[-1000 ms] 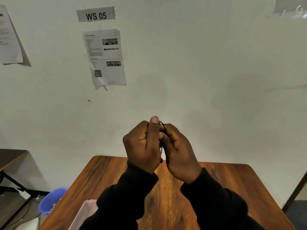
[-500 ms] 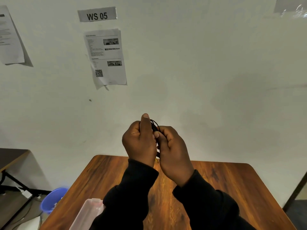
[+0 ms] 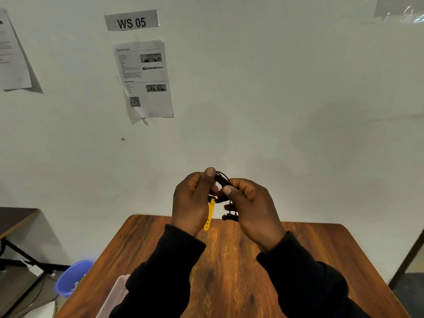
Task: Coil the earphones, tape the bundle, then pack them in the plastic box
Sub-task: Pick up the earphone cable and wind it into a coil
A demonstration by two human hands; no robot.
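Observation:
Both hands are raised above the far edge of the wooden table (image 3: 229, 260). My left hand (image 3: 191, 203) and my right hand (image 3: 250, 210) pinch a coiled bundle of black earphones (image 3: 222, 180) between them. Loops of black cord show above the fingers, and the earbuds (image 3: 230, 217) dangle below my right palm. A yellow strip tie (image 3: 210, 214) hangs down from the bundle between the hands. A pale pink plastic box (image 3: 117, 297) lies at the table's near left, mostly hidden by my left sleeve.
A blue bucket (image 3: 72, 277) stands on the floor left of the table. A dark table (image 3: 13, 216) with black legs is at far left. Papers and a "WS 05" sign (image 3: 132, 20) hang on the white wall close behind.
The hands have parted slightly and the yellow strip now hangs in view between them. The earbuds have come into sight below my right hand.

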